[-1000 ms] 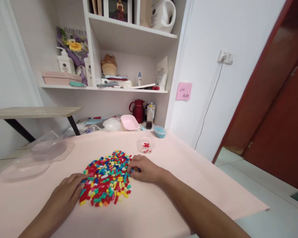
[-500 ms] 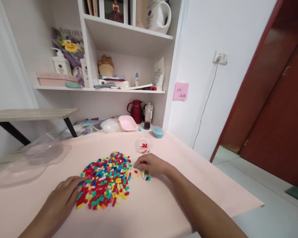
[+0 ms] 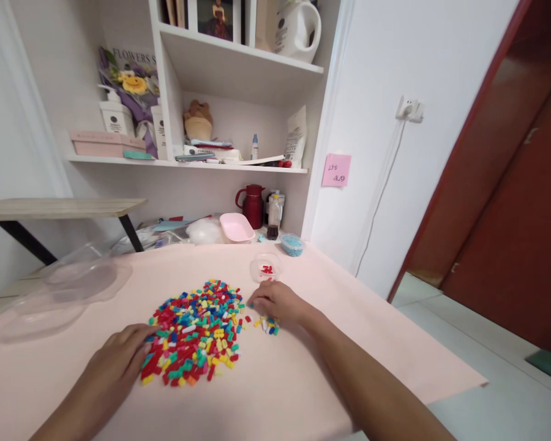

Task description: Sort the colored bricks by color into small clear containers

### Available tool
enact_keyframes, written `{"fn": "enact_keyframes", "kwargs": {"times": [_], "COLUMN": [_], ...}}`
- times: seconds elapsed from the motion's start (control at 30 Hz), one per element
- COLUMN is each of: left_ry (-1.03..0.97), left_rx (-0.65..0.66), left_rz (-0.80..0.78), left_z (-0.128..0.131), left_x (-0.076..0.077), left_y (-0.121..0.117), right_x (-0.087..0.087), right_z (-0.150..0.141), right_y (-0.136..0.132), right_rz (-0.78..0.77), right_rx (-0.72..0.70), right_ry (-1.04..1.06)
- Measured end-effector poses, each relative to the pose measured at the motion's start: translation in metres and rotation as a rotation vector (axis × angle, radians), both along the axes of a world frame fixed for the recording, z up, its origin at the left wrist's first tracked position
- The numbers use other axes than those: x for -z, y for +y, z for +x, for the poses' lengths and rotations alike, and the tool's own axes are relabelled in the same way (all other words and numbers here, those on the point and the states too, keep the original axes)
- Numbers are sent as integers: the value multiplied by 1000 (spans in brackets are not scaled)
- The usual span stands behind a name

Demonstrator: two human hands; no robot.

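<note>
A heap of small coloured bricks (image 3: 195,331) lies on the pink table (image 3: 280,380). My left hand (image 3: 119,361) rests flat at the heap's left edge, fingers stretched and touching the bricks. At the heap's right edge my right hand (image 3: 275,301) sits with its fingers curled down over the table. Just under that hand lies a small separate cluster of bricks (image 3: 267,324). A small clear tub with red bricks (image 3: 266,267) stands just beyond my right hand. Whether the right fingers hold a brick is hidden.
Clear plastic lids (image 3: 68,288) lie at the table's left. At the back stand a pink dish (image 3: 237,226), a red jug (image 3: 253,206), a small bottle (image 3: 272,215) and a tub of blue bits (image 3: 292,244). Shelves rise behind; the table edge falls off at the right.
My right hand has drawn a few bricks out of the heap to its right, leaving a small separate cluster, and has moved slightly farther from me. The left hand has stayed put.
</note>
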State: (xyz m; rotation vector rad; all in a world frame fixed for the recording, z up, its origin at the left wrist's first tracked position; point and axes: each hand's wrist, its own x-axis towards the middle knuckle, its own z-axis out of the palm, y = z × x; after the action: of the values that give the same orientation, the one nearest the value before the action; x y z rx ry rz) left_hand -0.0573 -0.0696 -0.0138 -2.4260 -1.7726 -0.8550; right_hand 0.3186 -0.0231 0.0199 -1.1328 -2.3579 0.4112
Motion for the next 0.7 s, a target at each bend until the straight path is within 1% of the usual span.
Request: {"fn": "enact_keyframes", "kwargs": {"times": [0.13, 0.33, 0.53, 0.6, 0.7], "left_ry": [8, 12, 11, 13, 11], "left_rx": [0, -1, 3, 12, 18], "left_rz": [-4, -14, 11, 28, 55], "left_z": [0, 1, 1, 1, -3], "left_x": [0, -1, -1, 1, 6], "left_y": [1, -1, -2, -1, 1], "right_x": [2, 2, 0, 0, -3], "right_z": [-1, -10, -16, -16, -13], "right_y": [-1, -7, -10, -9, -7], "right_rz": [-44, -9, -15, -33, -72], "right_rx": [0, -53, -43, -39, -26], "right_ry": [37, -17, -17, 31, 202]}}
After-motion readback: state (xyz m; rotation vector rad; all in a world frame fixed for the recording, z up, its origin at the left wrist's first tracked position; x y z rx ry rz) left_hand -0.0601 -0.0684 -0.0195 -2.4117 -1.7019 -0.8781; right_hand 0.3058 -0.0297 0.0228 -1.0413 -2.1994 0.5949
